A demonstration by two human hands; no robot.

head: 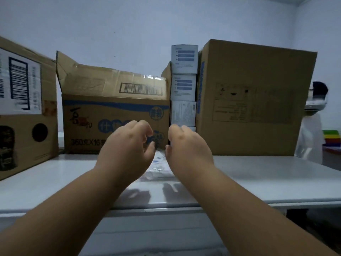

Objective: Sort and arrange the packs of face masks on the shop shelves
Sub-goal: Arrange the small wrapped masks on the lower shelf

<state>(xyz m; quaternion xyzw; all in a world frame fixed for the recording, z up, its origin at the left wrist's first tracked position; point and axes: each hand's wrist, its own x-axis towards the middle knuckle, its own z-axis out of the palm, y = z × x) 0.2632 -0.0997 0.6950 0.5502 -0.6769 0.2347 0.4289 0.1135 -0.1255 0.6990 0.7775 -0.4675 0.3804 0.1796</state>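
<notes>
On the shelf (258, 172) middle: plastic mask pack (158, 167) half hidden | left hand (127, 150), right hand (188, 148) above it, fingers curled, holding nothing | pack print unreadable

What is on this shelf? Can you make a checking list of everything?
Surface: white shelf, glossy.
Job's things: clear pack lying flat between the hands; four white boxes stacked between two cartons.
Clutter: open carton; tall carton; labelled carton.
Grips: left hand and right hand open, fingers curled, over the pack.
Cables: nothing seen.
Surroundings: pale wall; coloured trays at far right.
</notes>
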